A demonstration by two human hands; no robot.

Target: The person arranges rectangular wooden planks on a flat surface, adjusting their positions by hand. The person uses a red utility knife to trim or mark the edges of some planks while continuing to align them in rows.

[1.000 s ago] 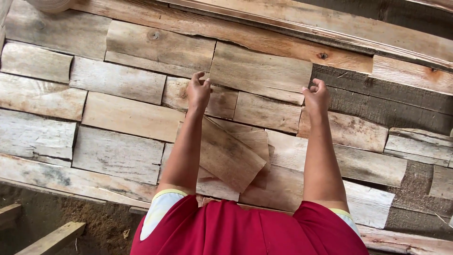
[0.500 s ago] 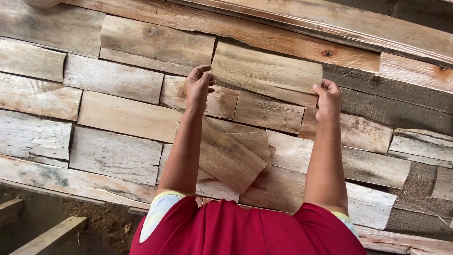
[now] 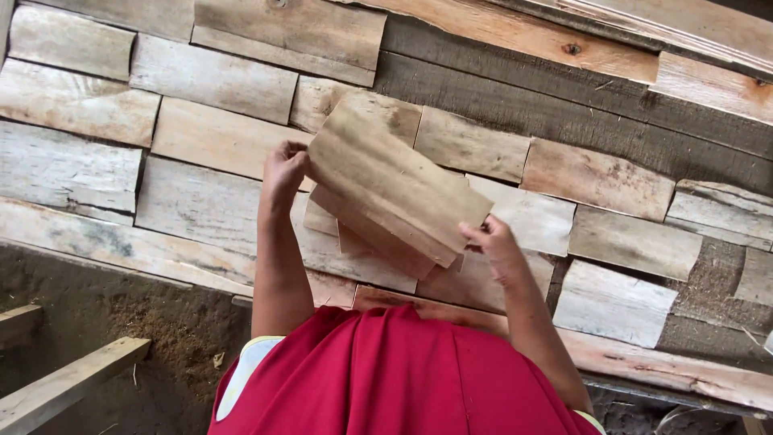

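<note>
I hold a curved, pale brown wooden slab [image 3: 394, 181] tilted over a rack of laid slabs. My left hand [image 3: 284, 167] grips its upper left end and my right hand [image 3: 493, 242] grips its lower right corner. Under it lies a loose pile of similar thin slabs [image 3: 366, 234]. Above and to the right, a dark bare strip of the rack [image 3: 564, 121] shows where no slab lies.
Rows of weathered slabs [image 3: 201, 76] cover the rack. A long plank [image 3: 547, 36] runs along the top. Sandy ground [image 3: 153, 322] and loose timber pieces [image 3: 64, 387] lie at lower left. My red shirt [image 3: 394, 379] fills the bottom centre.
I have lifted the slab off its place in the upper row and drawn it down toward me, tilted, over the loose pile. A dark gap now shows where it lay.
</note>
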